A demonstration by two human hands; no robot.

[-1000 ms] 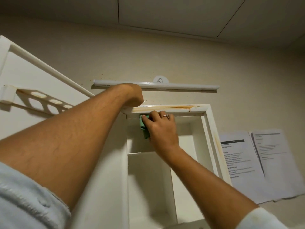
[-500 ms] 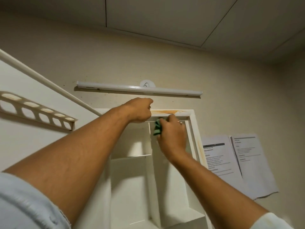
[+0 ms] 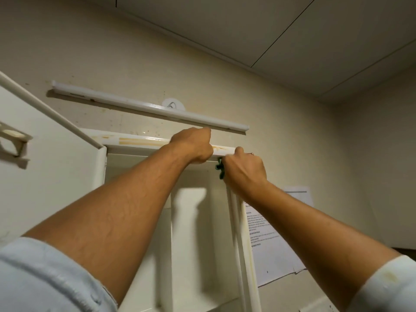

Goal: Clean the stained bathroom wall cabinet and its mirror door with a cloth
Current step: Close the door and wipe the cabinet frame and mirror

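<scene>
The white wall cabinet [image 3: 144, 143] hangs open, its top frame streaked with orange-brown stains. Its door [image 3: 51, 167] swings out to the left, showing the inner side with a small rack. My left hand [image 3: 193, 146] curls over the top frame near the middle and grips it. My right hand [image 3: 244, 168] holds a green cloth [image 3: 220, 168] against the upper right inside corner of the cabinet. Only a small fold of the cloth shows past my fingers. White shelves and a vertical divider [image 3: 177, 233] are visible inside.
A long white light bar [image 3: 148, 106] is fixed to the wall just above the cabinet, with a round hook behind it. Printed paper sheets [image 3: 274, 244] hang on the wall right of the cabinet. The ceiling is close overhead.
My right hand with the cloth has slid rightward along the upper inside of the cabinet to the right corner. My left hand has shifted right along the top frame. The view has tilted up.
</scene>
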